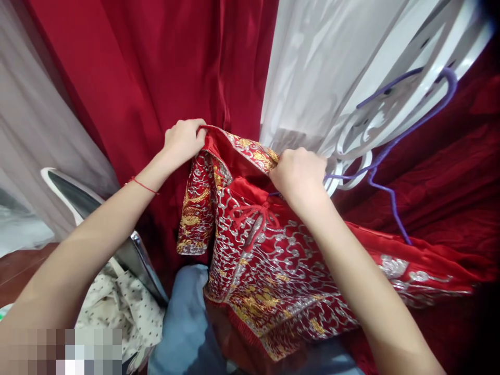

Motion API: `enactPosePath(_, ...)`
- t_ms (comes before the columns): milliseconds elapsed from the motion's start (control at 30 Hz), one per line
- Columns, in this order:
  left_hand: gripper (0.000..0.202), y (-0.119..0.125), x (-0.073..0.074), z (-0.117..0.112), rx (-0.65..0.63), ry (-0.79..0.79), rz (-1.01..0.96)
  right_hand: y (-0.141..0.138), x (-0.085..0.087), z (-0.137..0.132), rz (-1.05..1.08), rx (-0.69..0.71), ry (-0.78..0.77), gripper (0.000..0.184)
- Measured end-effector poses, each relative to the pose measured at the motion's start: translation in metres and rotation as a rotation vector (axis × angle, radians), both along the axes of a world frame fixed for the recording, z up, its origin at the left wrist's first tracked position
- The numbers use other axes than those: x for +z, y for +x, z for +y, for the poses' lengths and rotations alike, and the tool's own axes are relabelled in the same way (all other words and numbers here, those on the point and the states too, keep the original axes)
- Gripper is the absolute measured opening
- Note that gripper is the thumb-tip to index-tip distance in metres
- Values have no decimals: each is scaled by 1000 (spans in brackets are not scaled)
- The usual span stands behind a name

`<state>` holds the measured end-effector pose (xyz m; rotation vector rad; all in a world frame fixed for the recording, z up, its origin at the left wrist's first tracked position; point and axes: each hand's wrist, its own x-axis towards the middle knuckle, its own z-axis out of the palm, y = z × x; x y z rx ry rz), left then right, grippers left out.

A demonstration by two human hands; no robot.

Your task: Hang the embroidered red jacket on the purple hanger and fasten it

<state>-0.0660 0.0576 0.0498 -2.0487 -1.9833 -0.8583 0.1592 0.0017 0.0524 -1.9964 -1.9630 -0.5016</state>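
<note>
A red jacket (269,291) with silver and gold embroidery hangs in front of me, its hem fringed and a red cord bow (261,212) tied at the front. My left hand (185,139) grips one end of its upper edge, fingers closed. Further right, my right hand (300,174) is closed on the same edge, with its fingertips hidden behind the cloth. The edge is stretched between both hands, and one sleeve (194,219) droops below the left. Beside my right hand is a purple hanger (394,140), partly covered by red cloth.
The hanger hooks over a white scrolled frame (402,117) on the right. Another red embroidered cloth (414,268) lies along its lower part. Red curtain (164,62) and white drape (316,62) hang behind. At left are a white-edged chair (70,192) and a spotted cloth (117,307).
</note>
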Motion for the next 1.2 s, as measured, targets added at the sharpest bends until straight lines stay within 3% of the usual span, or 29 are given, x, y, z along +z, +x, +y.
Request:
enactPosePath(167, 34, 3, -20, 22, -160, 43, -323, 1, 0, -4, -97, 90, -21, 32)
enactPosePath(267, 32, 6, -26, 33, -345, -56, -597, 2, 1, -6, -129, 95, -51, 28)
enactPosePath(333, 35, 4, -23, 31, -497, -135, -627, 1, 2, -7, -139, 77, -63, 25)
enactPosePath(467, 44, -13, -12, 21, -637, -448, -284, -1, 4, -9, -146, 15, -104, 23)
enactPosePath(533, 38, -23, -9, 21, -581, -675, -27, -3, 5, -9, -139, -11, -115, 24)
enactPosePath(600, 29, -29, -9, 23, -405, -781, 191, -4, 5, -9, -131, -10, -119, 25)
enactPosePath(633, 25, -29, -8, 24, -301, -744, 259, -5, 5, -8, -127, -5, -120, 26)
enactPosePath(700, 19, -27, -7, 22, -162, -485, 306, -5, 5, -7, -115, -9, -121, 27)
enactPosePath(800, 9, -16, -3, 13, -167, 57, 250, -3, 4, -5, -86, -42, -107, 28)
enactPosePath(867, 19, -9, 0, 7, -197, 348, 203, -2, 3, -5, -73, -53, -74, 29)
enactPosePath(933, 21, -4, 1, 5, -186, 574, 91, 0, 2, -5, -70, -47, -36, 30)
enactPosePath(1000, 19, -4, 1, 8, -141, 639, -79, 0, 2, -6, -74, -37, -23, 31)
enactPosePath(1067, 28, -9, 0, 14, -111, 368, -135, -1, 2, -5, -87, -35, -47, 30)
enactPosePath(1200, 44, -28, -7, 26, -243, -627, 237, -2, 2, -1, -147, -29, -151, 28)
